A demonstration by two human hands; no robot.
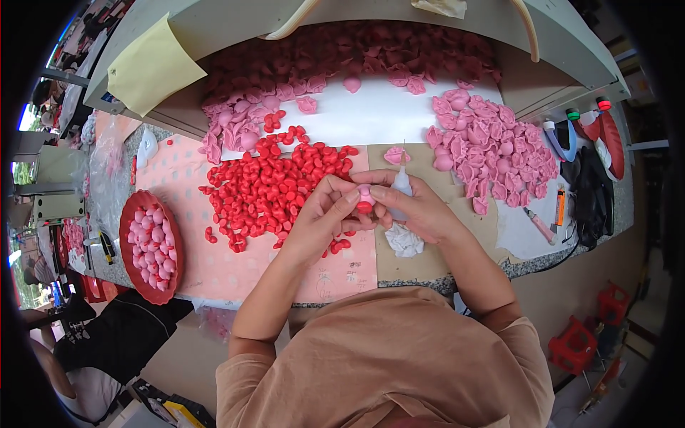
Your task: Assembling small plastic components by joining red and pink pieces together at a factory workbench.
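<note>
Over the middle of the bench, my left hand pinches a small pink piece with a red part at its lower end. Fingertips of my right hand close on the same piece from the other side. That right hand also keeps a translucent needle-tipped bottle tucked in its fingers, with the needle pointing up and away. Beyond the bottle lies a single pink petal-shaped piece. Left of my hands spreads a heap of glossy red pieces. A crumpled white tissue rests below my right hand.
Pink petal-shaped pieces are piled at right, with more under the grey hood. At left stands a red scalloped bowl of pink-and-red pieces. A pink-handled tool and a black cloth-like item lie far right. Another person sits at lower left.
</note>
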